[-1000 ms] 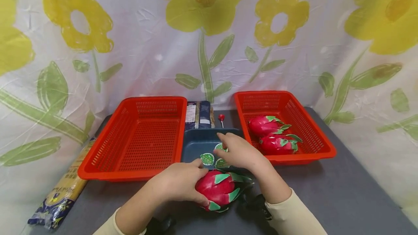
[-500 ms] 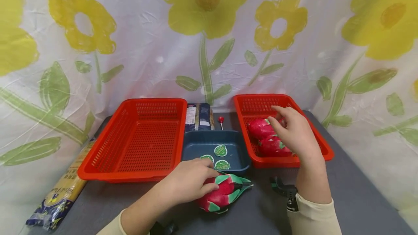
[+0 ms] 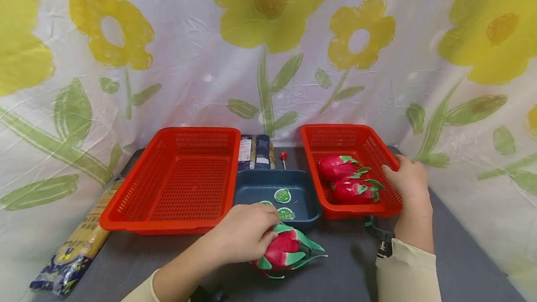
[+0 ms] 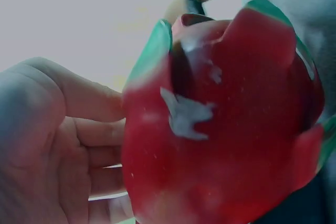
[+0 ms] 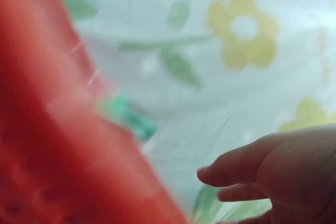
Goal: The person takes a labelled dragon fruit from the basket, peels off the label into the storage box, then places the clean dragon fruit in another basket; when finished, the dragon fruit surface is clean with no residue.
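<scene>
A red dragon fruit [image 3: 289, 250] with green leaf tips is at the front middle of the table. My left hand [image 3: 241, 232] grips it from its left side in the head view. Up close in the left wrist view, the dragon fruit [image 4: 226, 119] shows pale scuff marks, and the fingertips go out of sight behind it. At the right rim of the right red basket [image 3: 348, 211] is my right hand [image 3: 409, 181], with nothing in it. Its fingers look relaxed in the right wrist view, apart from the blurred basket wall [image 5: 79, 129]. Two more dragon fruits [image 3: 352, 192] lie in that basket.
A second red basket [image 3: 168, 226] stands on the left. Between the baskets sits a blue tray [image 3: 256, 190] with round green stickers [image 3: 283, 195]. Behind it are a dark packet [image 3: 262, 150] and a red lollipop [image 3: 283, 156]. A long yellow packet [image 3: 79, 246] lies at far left.
My right hand has moved from over the blue tray, across the right basket, to that basket's right rim. My left hand stays on the dragon fruit, which has turned slightly.
</scene>
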`<state>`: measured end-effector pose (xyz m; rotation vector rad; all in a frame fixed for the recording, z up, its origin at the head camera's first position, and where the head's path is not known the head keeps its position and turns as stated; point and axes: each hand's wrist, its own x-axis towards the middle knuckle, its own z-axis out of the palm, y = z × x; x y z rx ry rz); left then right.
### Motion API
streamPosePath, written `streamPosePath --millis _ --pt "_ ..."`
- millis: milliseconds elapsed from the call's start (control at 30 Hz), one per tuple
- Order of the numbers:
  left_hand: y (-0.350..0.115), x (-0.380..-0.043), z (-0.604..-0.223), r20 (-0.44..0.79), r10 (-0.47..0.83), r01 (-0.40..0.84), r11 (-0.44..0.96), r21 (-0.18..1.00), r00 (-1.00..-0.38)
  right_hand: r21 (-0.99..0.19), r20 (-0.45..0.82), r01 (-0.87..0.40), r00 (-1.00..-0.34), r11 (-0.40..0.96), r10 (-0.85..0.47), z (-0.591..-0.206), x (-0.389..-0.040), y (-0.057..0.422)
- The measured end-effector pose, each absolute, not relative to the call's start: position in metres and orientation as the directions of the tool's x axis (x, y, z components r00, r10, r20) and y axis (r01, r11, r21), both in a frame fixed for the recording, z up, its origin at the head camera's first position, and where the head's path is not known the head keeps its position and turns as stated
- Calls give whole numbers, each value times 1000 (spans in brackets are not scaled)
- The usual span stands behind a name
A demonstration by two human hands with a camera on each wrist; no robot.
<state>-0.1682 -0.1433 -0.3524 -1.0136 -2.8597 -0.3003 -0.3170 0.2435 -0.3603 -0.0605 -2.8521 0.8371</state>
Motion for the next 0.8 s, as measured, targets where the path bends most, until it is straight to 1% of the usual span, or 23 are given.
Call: streamPosePath --millis 100,200,333,400,467,567,633,700,800 --pt "-147 -163 -344 196 616 646 732 217 -763 -524 44 135 -982 841 185 -378 -327 252" --pt "-155 -154 -333 261 599 653 700 289 -757 -502 -13 223 -968 836 251 -389 -332 255" --pt "-169 -144 -316 379 558 673 651 352 -738 -456 5 247 -960 855 280 -397 -337 253" --pt "-173 -143 -305 443 547 698 632 338 -710 -446 16 248 -958 860 285 -399 -338 253" --pt "-174 -146 -291 496 543 719 631 292 -678 -443 22 251 -957 861 290 -400 -340 254" --pt "-171 -158 -266 556 536 727 658 196 -635 -440 27 262 -952 859 304 -399 -339 255" --pt "-167 -172 -250 580 520 718 676 169 -627 -441 27 267 -950 857 310 -398 -339 255" --pt "-163 -192 -235 588 495 704 685 189 -640 -445 29 269 -949 854 314 -398 -338 254" --pt "-154 -228 -217 582 454 683 683 260 -675 -456 31 269 -948 848 317 -400 -339 252"
